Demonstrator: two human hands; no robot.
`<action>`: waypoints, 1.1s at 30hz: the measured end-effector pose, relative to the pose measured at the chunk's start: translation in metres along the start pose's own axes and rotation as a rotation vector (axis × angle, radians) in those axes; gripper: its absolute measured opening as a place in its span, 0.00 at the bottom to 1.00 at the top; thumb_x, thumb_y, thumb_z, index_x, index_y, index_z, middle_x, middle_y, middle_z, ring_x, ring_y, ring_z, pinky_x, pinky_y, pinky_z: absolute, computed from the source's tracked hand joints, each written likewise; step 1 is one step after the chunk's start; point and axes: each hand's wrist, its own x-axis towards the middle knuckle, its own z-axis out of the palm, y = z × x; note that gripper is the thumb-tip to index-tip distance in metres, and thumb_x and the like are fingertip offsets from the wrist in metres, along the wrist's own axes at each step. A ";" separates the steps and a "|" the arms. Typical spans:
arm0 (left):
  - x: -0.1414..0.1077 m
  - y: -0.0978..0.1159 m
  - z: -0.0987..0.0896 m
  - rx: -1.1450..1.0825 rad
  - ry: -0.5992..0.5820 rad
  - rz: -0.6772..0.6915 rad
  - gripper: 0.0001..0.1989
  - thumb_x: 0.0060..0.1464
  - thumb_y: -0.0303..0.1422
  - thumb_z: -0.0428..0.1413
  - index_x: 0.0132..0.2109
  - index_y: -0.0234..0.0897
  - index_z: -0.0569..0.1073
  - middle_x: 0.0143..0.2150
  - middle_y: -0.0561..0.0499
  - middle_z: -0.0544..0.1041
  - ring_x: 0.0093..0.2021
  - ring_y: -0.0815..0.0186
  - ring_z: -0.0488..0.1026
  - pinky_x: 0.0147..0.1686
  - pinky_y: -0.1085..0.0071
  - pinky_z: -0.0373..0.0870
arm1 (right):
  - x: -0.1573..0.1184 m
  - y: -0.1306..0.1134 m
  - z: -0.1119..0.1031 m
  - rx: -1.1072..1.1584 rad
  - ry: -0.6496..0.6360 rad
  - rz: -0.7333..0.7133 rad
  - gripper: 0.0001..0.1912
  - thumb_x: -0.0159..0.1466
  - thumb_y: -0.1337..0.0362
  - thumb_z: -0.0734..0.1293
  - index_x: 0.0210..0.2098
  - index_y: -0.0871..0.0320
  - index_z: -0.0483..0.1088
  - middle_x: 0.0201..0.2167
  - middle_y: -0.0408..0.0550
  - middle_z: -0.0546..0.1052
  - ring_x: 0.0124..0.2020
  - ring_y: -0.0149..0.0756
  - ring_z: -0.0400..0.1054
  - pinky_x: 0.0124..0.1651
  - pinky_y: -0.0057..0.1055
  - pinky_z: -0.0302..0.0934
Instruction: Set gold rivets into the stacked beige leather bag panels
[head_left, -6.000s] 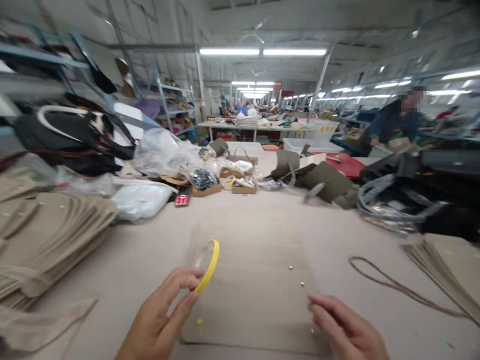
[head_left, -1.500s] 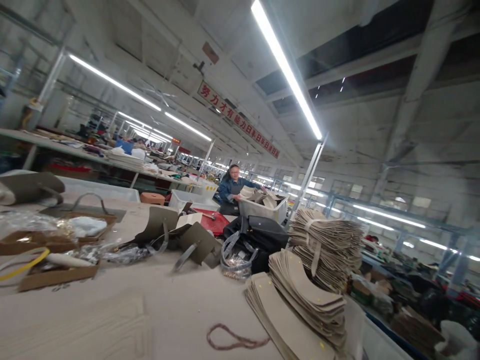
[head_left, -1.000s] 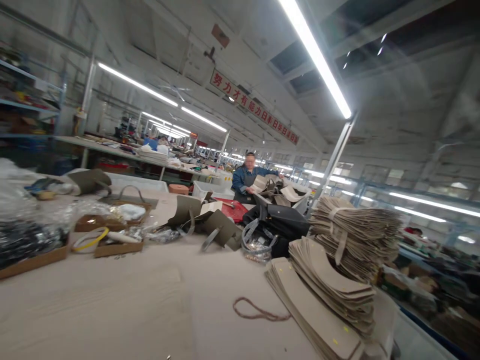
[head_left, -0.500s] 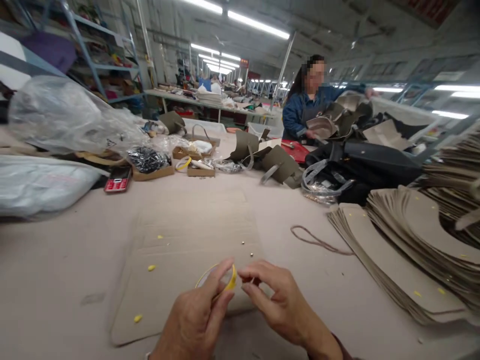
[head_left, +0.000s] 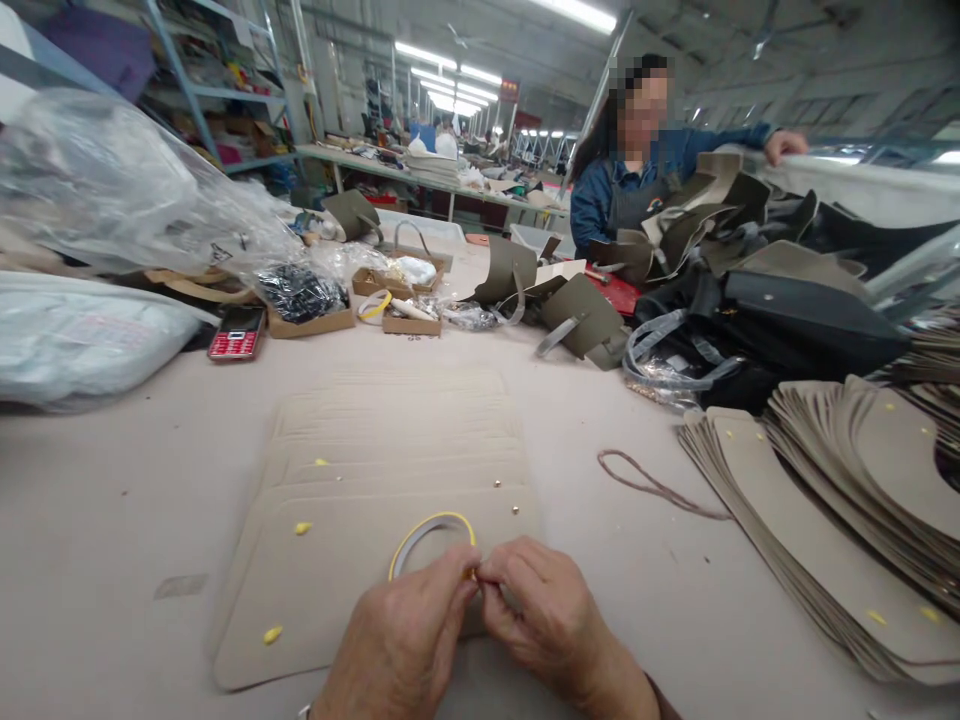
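My left hand (head_left: 409,625) is closed on a thin roll of yellow tape (head_left: 433,522), whose ring shows a pale inner side. The fingertips of my right hand (head_left: 544,610) are pinched together against the roll's right edge, touching my left fingertips. What lies between those right fingertips is hidden. Beneath both hands is a stack of beige panels (head_left: 375,600), fanned out toward the back. Yellow tabs (head_left: 303,528) stick to the left part of the panels, and small metal studs (head_left: 515,510) sit on the right part.
A brown cord (head_left: 652,485) lies right of the stack, beside fanned curved pieces (head_left: 817,550) with yellow marks. Behind are a red phone (head_left: 237,335), small cardboard boxes (head_left: 411,322), plastic bags (head_left: 97,345) and a black bag (head_left: 810,325). A person (head_left: 637,170) stands across the table.
My right fingertips have come in from a small gap to meet the tape roll and my left fingers. The roll now shows more of its ring. Across the table, the person's arm has shifted.
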 end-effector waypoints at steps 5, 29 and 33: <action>0.006 0.002 -0.004 -0.043 -0.020 0.002 0.10 0.64 0.26 0.42 0.41 0.41 0.66 0.29 0.56 0.75 0.28 0.69 0.76 0.25 0.77 0.67 | -0.002 -0.001 -0.002 0.040 0.095 0.045 0.08 0.60 0.76 0.60 0.31 0.59 0.68 0.22 0.45 0.72 0.24 0.31 0.65 0.28 0.26 0.59; 0.023 -0.006 0.030 0.284 0.009 0.163 0.08 0.58 0.21 0.48 0.35 0.38 0.65 0.29 0.52 0.69 0.28 0.63 0.66 0.27 0.69 0.64 | -0.003 0.053 -0.013 0.720 0.028 1.139 0.20 0.54 0.50 0.70 0.29 0.64 0.72 0.18 0.45 0.74 0.19 0.29 0.68 0.25 0.25 0.65; 0.024 -0.016 0.039 0.368 -0.096 0.127 0.09 0.53 0.20 0.54 0.35 0.39 0.65 0.33 0.51 0.70 0.31 0.61 0.66 0.28 0.67 0.66 | -0.006 0.055 -0.012 0.631 -0.022 1.080 0.18 0.60 0.50 0.67 0.30 0.62 0.72 0.18 0.42 0.72 0.19 0.28 0.66 0.24 0.23 0.63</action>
